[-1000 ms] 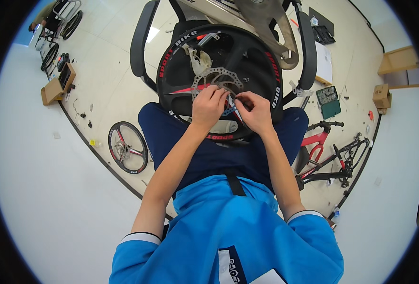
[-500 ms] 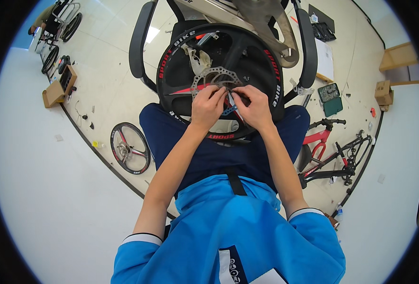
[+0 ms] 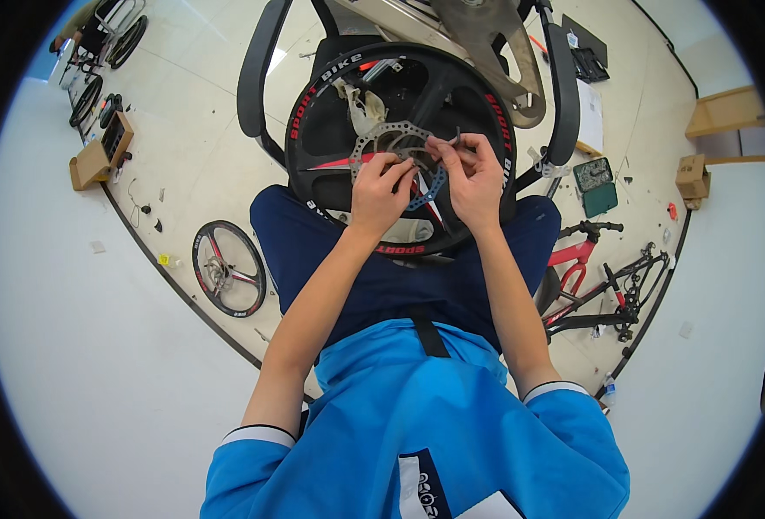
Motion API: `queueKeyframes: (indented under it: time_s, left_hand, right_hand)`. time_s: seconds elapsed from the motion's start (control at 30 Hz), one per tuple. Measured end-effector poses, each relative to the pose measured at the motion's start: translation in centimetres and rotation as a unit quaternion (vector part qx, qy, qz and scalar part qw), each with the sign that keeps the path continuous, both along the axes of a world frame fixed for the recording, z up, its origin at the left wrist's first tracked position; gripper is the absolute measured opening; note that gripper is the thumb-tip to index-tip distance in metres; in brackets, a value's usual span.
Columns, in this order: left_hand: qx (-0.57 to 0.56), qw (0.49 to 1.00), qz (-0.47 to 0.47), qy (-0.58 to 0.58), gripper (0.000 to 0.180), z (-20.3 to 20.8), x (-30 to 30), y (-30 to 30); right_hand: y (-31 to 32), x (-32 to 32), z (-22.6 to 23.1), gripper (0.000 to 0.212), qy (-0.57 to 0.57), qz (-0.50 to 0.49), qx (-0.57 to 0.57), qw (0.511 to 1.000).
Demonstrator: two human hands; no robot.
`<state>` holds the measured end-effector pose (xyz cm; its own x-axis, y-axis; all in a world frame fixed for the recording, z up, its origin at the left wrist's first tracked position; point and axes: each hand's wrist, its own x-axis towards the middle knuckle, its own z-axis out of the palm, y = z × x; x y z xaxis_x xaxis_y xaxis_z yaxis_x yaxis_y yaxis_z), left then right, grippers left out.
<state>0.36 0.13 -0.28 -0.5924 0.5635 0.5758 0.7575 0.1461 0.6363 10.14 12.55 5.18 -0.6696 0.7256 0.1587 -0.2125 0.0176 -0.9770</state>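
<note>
Perforated silver metal brake disc (image 3: 382,131), bluish along its near edge, lies under & btwn the hands, over the middle of a big black three-spoke wheel w/ red and white markings (image 3: 432,93). Wheel's flat on a black chair w/ padded armrests (image 3: 261,73), just ahead of the lap. L hand (image 3: 378,197): thumb & fingers drawn narrow nr the disc's centre; can't tell if they close on anything small. R hand (image 3: 476,186): narrow pinch on a thin dark rod-like piece (image 3: 458,135), one end poking up past the fingers.

Progress, my read: disc is on the wheel, approx. centred; fastening looks unfinished, since both hands are busy at the middle. No. of bolts in, if any: can't tell, fingers cover too much. So what's left can't be counted.

For ref., a second black wheel w/ red and white spokes (image 3: 255,281), on the floor back-left of the hands, has a metal disc at its hub. Open dark-green case (image 3: 600,200) sits on the floor, right of the hands.
</note>
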Motion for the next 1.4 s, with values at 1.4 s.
queueKeyframes:
  time_s: [1.4]
  left_hand:
    - [0.02,0.999,-0.008,0.031,0.023,-0.7,-0.2,-0.1]
  right_hand:
    - [-2.3,0.9,-1.7,0.031,-0.032,0.026,0.445,0.895]
